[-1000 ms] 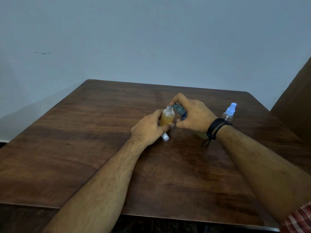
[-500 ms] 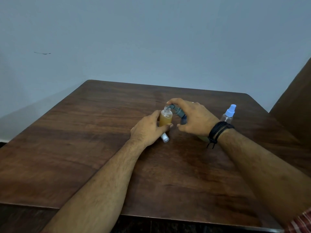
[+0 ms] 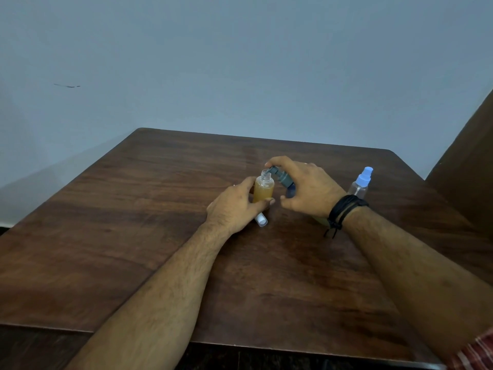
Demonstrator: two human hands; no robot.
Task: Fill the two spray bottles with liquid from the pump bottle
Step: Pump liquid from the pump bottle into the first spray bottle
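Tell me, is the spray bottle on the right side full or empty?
Empty, as far as it shows: the capped spray bottle looks clear, with no amber liquid like that in the open bottle. Its blue spray cap is on.

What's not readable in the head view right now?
- Pump bottle body: hidden behind the right hand; liquid level unknown.
- Flow from the pump nozzle into the open spray bottle: too small to tell.
- Loose white cap: partly covered by the left hand.
- Second spray bottle: base hidden by the wrist.
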